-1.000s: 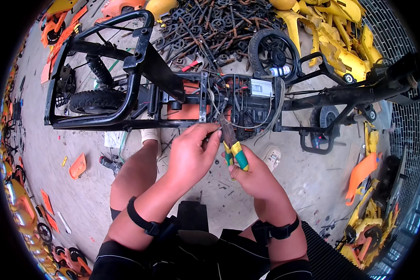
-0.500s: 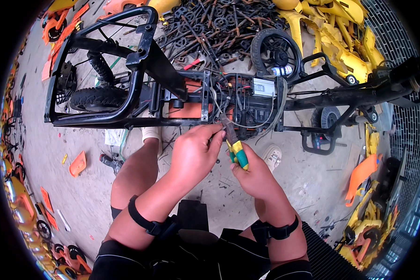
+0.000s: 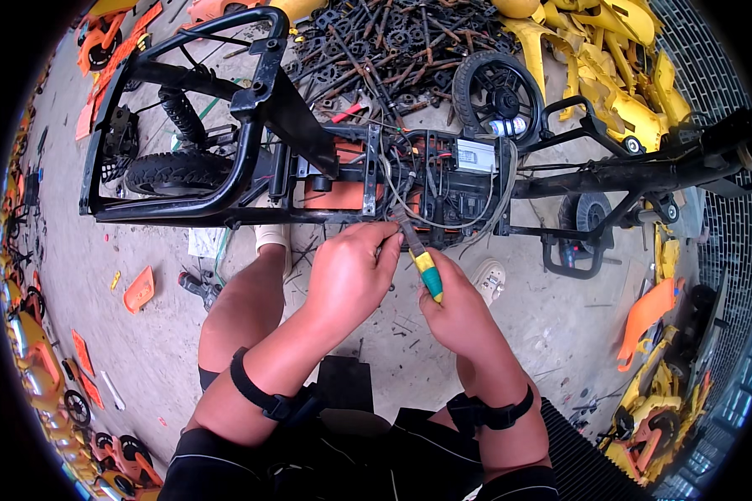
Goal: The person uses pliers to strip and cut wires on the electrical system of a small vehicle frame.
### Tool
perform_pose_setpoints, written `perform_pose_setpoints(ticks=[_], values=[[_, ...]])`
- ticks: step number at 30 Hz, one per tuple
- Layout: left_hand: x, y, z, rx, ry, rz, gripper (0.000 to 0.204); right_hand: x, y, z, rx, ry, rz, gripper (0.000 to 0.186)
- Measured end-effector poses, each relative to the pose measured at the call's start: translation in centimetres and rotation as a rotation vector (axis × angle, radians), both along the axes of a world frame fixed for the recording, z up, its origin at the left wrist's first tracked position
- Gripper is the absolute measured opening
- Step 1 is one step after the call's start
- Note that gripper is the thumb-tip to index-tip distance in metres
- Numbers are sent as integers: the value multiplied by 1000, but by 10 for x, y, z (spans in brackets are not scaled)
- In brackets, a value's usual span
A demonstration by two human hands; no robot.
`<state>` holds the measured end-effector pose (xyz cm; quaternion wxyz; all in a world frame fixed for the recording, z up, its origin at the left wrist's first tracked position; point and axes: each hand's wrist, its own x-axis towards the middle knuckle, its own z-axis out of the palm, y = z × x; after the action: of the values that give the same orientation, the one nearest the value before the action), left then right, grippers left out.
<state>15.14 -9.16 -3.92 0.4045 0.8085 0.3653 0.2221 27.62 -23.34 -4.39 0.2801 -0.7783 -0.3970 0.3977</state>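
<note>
My right hand (image 3: 454,302) is closed around the yellow and green handles of a pair of pliers (image 3: 427,269). Their dark metal jaws point up and left at the near rail of a black scooter frame (image 3: 226,219). Beside the jaws, my left hand (image 3: 349,265) is closed in a pinch; whatever its fingertips hold is too small to make out. Just beyond both hands, loose grey and black cables (image 3: 430,222) loop over the frame's open middle bay. A silver box (image 3: 475,155) sits in that bay among the wiring.
Rusty metal rods (image 3: 393,54) lie heaped behind the frame, next to a loose black wheel (image 3: 496,93). Yellow body panels (image 3: 618,75) are piled at the far right. A rear tyre (image 3: 180,174) shows under the frame's left end. An orange piece (image 3: 139,290) lies on the floor at left.
The plier handles have come together and turned slightly, so only one handle now shows clearly. My left hand stays almost where it was.
</note>
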Motion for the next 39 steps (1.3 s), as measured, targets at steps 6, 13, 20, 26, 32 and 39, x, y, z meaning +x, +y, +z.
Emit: perform_pose_setpoints(ticks=[6, 13, 20, 26, 32, 39], values=[[1, 0, 2, -28, 8, 8, 14, 4, 4, 7, 4, -98, 43, 52], [1, 0, 5, -98, -6, 24, 13, 3, 4, 7, 29, -31, -40, 46], [3, 0, 7, -86, -12, 28, 11, 4, 7, 13, 39, 25, -75, 47], [4, 0, 7, -46, -50, 27, 9, 2, 9, 15, 38, 42, -114, 44], [3, 1, 11, -97, -40, 11, 10, 1, 9, 18, 29, 70, -146, 43], [5, -1, 12, -86, -47, 9, 10, 1, 8, 21, 25, 42, -168, 42]])
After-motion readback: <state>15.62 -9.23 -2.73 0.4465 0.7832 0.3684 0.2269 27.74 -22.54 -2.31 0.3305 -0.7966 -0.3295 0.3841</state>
